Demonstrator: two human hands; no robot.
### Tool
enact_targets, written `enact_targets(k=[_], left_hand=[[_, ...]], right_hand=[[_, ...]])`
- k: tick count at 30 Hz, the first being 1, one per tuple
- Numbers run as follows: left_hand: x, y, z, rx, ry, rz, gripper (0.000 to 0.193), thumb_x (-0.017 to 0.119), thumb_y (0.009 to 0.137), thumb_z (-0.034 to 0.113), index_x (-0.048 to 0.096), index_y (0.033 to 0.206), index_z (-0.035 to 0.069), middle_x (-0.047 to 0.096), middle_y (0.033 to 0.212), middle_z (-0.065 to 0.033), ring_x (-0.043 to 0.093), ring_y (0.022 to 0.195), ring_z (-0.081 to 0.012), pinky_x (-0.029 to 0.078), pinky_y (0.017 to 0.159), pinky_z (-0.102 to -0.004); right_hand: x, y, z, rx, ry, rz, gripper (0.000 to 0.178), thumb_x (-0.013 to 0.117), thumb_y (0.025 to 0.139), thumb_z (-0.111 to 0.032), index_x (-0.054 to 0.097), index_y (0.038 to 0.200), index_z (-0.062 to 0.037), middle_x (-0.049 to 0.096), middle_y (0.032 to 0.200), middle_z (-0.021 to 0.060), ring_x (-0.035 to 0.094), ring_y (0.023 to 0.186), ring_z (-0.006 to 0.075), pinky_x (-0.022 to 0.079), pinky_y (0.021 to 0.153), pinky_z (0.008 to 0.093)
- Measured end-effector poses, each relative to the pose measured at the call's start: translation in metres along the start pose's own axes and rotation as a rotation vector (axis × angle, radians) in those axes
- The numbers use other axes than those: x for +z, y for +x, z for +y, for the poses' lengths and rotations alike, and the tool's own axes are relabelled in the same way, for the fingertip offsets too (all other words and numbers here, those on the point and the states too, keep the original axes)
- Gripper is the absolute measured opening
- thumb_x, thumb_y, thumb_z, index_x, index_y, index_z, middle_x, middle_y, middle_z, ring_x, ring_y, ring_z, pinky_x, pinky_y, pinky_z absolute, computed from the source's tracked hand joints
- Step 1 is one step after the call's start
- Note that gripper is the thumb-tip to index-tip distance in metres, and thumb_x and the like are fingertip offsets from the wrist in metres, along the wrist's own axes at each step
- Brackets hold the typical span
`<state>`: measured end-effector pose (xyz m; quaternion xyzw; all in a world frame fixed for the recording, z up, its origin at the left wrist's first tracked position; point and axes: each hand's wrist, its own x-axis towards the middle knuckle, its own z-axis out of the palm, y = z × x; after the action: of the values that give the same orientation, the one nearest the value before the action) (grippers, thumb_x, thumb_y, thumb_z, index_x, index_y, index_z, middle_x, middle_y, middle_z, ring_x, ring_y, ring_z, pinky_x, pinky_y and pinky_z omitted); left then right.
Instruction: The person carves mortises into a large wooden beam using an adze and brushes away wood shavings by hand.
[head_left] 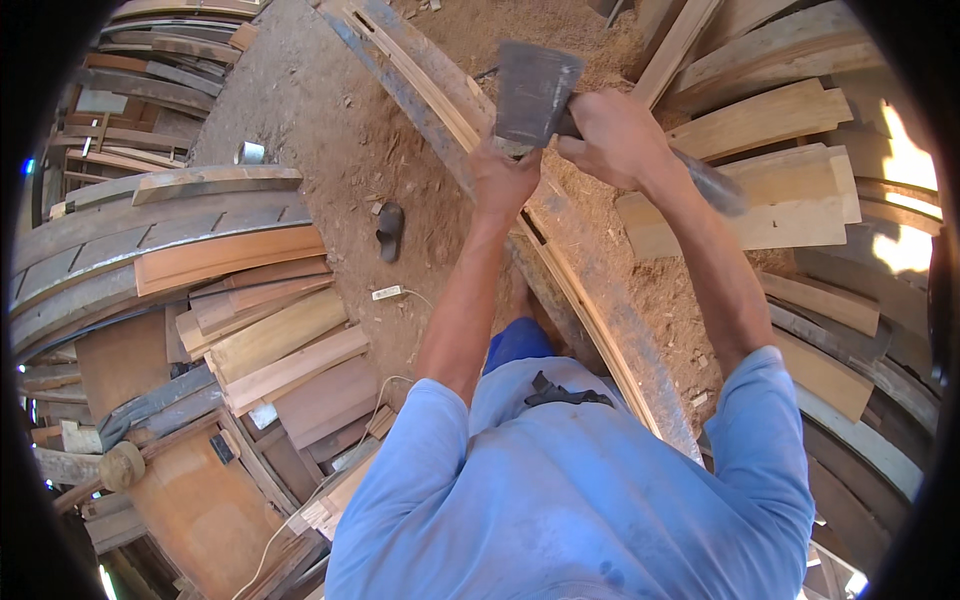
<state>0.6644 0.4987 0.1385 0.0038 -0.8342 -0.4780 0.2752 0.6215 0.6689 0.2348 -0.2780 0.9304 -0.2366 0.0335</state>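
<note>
My right hand is closed round the handle of a mallet, whose dark, block-like head flares toward its far end. The handle's thick grey end sticks out, slightly blurred, past my right wrist. Just under the mallet head my left hand is closed, its fingers wrapped round something upright. Only a small pale end of it shows above the fist; the mallet hides the rest. Below both hands runs a long wooden rail, with narrow slots cut in it. It lies along a worn plank bench that slants from far left to near right.
Stacked boards stand on the left, and more planks lie on the right. A dark sandal, a white power strip with a cord and a tin are on the dirt floor. Wood shavings cover the ground at the far right.
</note>
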Motion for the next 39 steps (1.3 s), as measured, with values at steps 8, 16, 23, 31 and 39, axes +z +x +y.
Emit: enact_targets(k=[8,16,23,31,39], left_hand=[[-0.023,-0.045,0.073,-0.098,-0.463,-0.28,0.019,0.078,0.081,0.01,0.067,0.096,0.007,0.069,0.088,-0.0047,0.066,0.081,-0.0143,0.052,0.074,-0.032],[0.017,-0.174,0.104,0.549,-0.238,-0.712,0.037,0.069,0.08,0.011,0.067,0.115,0.019,0.057,0.124,-0.013,0.054,0.114,-0.0324,0.035,0.102,-0.0518],[-0.004,-0.073,-0.041,0.562,0.583,-0.901,0.029,0.061,0.088,0.02,0.069,0.116,0.016,0.064,0.121,-0.0138,0.055,0.116,-0.0361,0.04,0.097,-0.0513],[0.029,0.014,-0.093,0.35,0.871,-1.639,0.03,0.08,0.079,0.025,0.071,0.107,0.016,0.073,0.108,-0.0074,0.067,0.104,-0.0281,0.051,0.092,-0.0446],[0.027,0.052,-0.094,-0.042,0.404,-1.49,0.049,0.08,0.075,0.026,0.069,0.122,0.016,0.071,0.116,-0.0155,0.066,0.114,-0.0302,0.05,0.098,-0.0445]], right_hand=[[0.039,-0.1,0.026,0.443,1.016,-0.184,0.034,0.077,0.085,-0.026,0.068,0.097,0.0046,0.068,0.078,0.0084,0.064,0.063,0.0148,0.052,0.057,0.0283],[0.148,-0.218,0.045,0.743,1.765,0.078,0.035,0.063,0.097,-0.021,0.056,0.122,0.0027,0.064,0.098,0.0141,0.065,0.085,0.0202,0.054,0.064,0.0286],[0.121,-0.262,0.056,0.826,1.306,-0.05,0.031,0.078,0.077,-0.023,0.066,0.094,0.0001,0.067,0.077,0.0053,0.06,0.065,0.0122,0.048,0.061,0.028],[0.149,-0.302,0.028,1.079,1.378,0.109,0.029,0.078,0.077,-0.023,0.064,0.091,-0.0005,0.067,0.076,0.0053,0.059,0.06,0.0121,0.047,0.055,0.0289],[0.181,-0.297,0.004,1.248,1.338,0.159,0.041,0.076,0.08,-0.024,0.064,0.109,0.0015,0.066,0.08,0.0045,0.06,0.069,0.0114,0.048,0.062,0.0257]])
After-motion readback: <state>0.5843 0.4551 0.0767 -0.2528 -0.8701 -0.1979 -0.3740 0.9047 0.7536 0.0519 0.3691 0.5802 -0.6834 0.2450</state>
